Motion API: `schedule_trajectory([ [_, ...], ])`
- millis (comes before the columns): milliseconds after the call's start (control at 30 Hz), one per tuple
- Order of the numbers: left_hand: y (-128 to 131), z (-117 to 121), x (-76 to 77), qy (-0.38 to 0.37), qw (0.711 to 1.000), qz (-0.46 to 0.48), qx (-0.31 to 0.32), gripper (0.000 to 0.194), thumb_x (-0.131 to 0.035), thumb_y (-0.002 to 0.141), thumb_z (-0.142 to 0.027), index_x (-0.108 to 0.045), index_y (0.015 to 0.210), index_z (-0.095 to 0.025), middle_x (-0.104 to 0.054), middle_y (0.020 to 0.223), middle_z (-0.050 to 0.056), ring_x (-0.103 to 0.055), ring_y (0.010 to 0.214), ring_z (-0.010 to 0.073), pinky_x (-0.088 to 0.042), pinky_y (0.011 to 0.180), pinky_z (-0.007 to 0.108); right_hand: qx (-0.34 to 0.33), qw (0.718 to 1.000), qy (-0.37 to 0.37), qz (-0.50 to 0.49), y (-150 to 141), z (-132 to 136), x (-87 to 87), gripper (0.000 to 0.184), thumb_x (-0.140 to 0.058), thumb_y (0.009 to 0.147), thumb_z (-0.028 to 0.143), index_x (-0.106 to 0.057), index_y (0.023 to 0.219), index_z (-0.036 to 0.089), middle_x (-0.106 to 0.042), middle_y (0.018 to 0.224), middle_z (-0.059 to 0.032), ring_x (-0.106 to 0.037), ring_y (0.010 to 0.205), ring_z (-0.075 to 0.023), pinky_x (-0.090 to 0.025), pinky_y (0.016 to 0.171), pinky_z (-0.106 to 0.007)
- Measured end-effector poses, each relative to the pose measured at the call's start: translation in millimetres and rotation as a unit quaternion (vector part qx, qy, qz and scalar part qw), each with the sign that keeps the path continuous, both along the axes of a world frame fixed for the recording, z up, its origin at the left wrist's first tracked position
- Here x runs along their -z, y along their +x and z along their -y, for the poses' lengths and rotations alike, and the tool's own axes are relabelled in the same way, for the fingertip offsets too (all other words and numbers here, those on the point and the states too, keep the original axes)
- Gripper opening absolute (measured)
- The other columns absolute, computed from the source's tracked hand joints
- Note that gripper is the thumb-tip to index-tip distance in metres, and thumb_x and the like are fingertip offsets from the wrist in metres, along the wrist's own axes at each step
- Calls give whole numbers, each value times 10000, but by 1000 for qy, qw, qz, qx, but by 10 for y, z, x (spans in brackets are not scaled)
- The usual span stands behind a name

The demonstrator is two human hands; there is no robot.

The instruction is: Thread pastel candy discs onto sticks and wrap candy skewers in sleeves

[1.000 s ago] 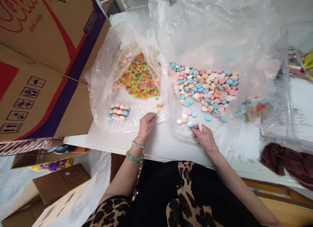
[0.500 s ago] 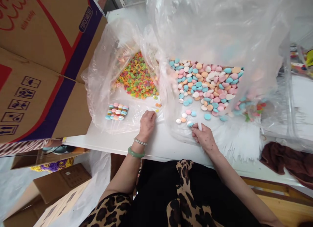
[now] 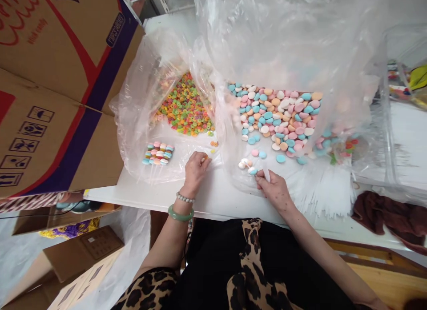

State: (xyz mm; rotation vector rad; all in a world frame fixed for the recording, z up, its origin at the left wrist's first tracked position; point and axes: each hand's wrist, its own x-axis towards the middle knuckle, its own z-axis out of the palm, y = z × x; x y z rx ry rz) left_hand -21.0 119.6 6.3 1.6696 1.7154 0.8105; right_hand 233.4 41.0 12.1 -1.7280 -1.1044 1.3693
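Note:
My left hand (image 3: 196,171) is closed in a pinch at the front of the left plastic bag, with a small orange piece, apparently a candy ring (image 3: 206,158), at its fingertips. Just beyond lie a few loose candy rings (image 3: 214,144). My right hand (image 3: 274,190) grips a thin white stick (image 3: 267,175). A blue-and-white candy (image 3: 252,171) sits at its fingertips, seemingly on a stick; the exact joint is too small to tell. Loose pink and blue candies (image 3: 258,154) lie close by. To the left rest several finished-looking candy skewers (image 3: 158,153), side by side.
A heap of colourful candy rings (image 3: 187,107) fills the left bag; oval pastel candies (image 3: 280,114) spill from the right bag (image 3: 287,38). White sticks (image 3: 328,194) lie fanned at right, near a brown cloth (image 3: 383,212). A large carton (image 3: 66,92) stands at left.
My left hand has drawn back slightly left, with an orange piece now showing at its fingertips. My right hand has shifted a little left with the blue-and-white candy, towards the loose white ones.

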Motion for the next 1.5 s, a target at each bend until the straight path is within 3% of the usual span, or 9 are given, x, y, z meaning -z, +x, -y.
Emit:
schedule_trajectory([
  [67, 142, 66, -139, -75, 982, 171, -15, 178, -632, 788, -361, -557, 769, -200, -552, 703, -14, -476, 574, 109, -393, 559, 257, -55, 996, 58, 29, -85, 34, -133, 126, -541, 803, 326, -599, 749, 229, -580, 592, 26, -547, 567, -155, -417, 567, -256],
  [167, 380, 185, -312, -213, 899, 382, 23, 311, -658, 770, -470, -531, 746, -187, -539, 612, -31, -429, 452, 76, -321, 445, 228, -106, 986, 115, 55, -194, 57, -250, 137, -513, 838, 314, -608, 775, 239, -577, 609, 24, -559, 599, -160, -411, 609, -261],
  [233, 499, 248, -355, -266, 856, 442, 38, 354, -695, 743, -491, -526, 733, -179, -526, 567, -41, -421, 419, 66, -303, 424, 215, -114, 982, 130, 70, -215, 53, -267, 147, -501, 853, 311, -607, 781, 240, -564, 606, 27, -547, 581, -155, -399, 599, -258],
  [333, 578, 289, -315, -291, 826, 481, 38, 376, -717, 730, -490, -526, 721, -167, -531, 562, -39, -429, 416, 59, -300, 415, 203, -117, 980, 136, 85, -173, 50, -250, 139, -503, 856, 287, -603, 774, 236, -559, 606, 29, -546, 575, -151, -389, 593, -250],
  [633, 588, 210, -184, -277, 855, 434, 57, 348, -727, 731, -444, -530, 691, -160, -496, 545, -50, -390, 399, 41, -248, 404, 190, -158, 959, 168, 164, -82, 80, -178, 161, -479, 860, 214, -621, 790, 240, -602, 663, 2, -550, 612, -168, -359, 592, -256],
  [833, 580, 143, -213, -292, 851, 429, 77, 345, -718, 737, -457, -531, 703, -169, -521, 553, -42, -424, 404, 55, -296, 414, 197, -156, 958, 165, 174, -37, 61, -147, 179, -477, 858, 196, -643, 817, 247, -615, 672, 4, -565, 631, -172, -368, 602, -252],
  [1067, 617, 155, -159, -325, 853, 390, 122, 223, -770, 691, -322, -655, 733, -135, -568, 592, -17, -460, 439, 58, -330, 446, 204, -167, 955, 187, 160, -77, 58, -114, 194, -473, 879, 198, -661, 871, 242, -639, 724, -8, -582, 667, -175, -390, 627, -257],
  [1333, 769, 214, -160, -335, 809, 483, 19, 285, -807, 624, -333, -721, 811, -136, -544, 569, -19, -429, 463, 52, -300, 454, 207, -116, 972, 178, 97, -107, 28, -76, 164, -502, 882, 276, -663, 872, 242, -656, 797, -12, -608, 760, -191, -435, 709, -280],
  [1500, 946, 351, -138, -347, 803, 485, 0, 223, -797, 650, -315, -713, 761, -141, -532, 601, -23, -358, 457, 34, -232, 439, 213, -34, 988, 130, 79, -140, 107, -7, 183, -534, 825, 291, -559, 658, 220, -540, 610, 14, -514, 598, -158, -401, 601, -271],
])
